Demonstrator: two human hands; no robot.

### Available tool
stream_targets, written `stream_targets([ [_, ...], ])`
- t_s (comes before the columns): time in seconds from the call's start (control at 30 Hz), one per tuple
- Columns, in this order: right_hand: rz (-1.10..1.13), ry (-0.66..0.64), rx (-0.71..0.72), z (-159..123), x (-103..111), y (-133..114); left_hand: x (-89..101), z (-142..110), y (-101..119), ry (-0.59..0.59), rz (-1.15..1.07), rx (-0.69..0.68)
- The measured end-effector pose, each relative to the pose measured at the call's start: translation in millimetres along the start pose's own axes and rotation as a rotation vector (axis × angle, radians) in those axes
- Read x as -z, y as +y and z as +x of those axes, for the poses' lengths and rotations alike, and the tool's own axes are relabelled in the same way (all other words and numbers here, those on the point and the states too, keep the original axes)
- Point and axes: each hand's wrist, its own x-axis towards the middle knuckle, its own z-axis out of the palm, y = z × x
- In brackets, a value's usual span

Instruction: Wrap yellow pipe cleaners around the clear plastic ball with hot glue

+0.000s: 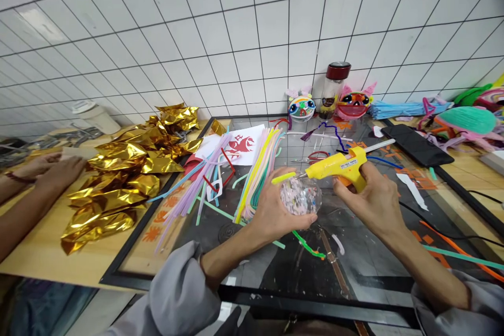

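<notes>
CENTRE: ball (301, 198) in left hand (271, 207); glue gun (336, 166) in right hand (378, 199); both above panel (358, 231) | LEFT: pipe cleaners (260, 168) on panel; farther left, foil (145, 155) mostly on table (31, 252) | REAR: bottle (333, 94) between two craft figures (301, 107), before wall (252, 37) | RIGHT REAR: phone (417, 145)

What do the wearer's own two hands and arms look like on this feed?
The left hand and right hand are both bare, with no glove, watch or bracelet visible. The left sleeve and right sleeve are grey, loose and bunched in folds, each ending well short of the hand. No printed marking shows on either sleeve.
</notes>
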Motion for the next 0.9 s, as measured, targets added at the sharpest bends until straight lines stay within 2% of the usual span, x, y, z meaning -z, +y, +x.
stream_targets([
  [0.3, 0.029, -0.037, 0.013, -2.4, 1.4, -2.2, 0.9, -1.8, -1.8, 0.0, -0.02, 0.043],
  [0.53, 0.035, -0.009, 0.021, -0.9, 0.8, 0.4, 0.8, -1.4, 0.9, -0.015, -0.014, -0.058],
  [0.9, 0.05, 0.024, 0.094, 1.0, -1.0, 5.2, 1.1, -0.7, 0.3, -0.012, 0.018, -0.102],
])
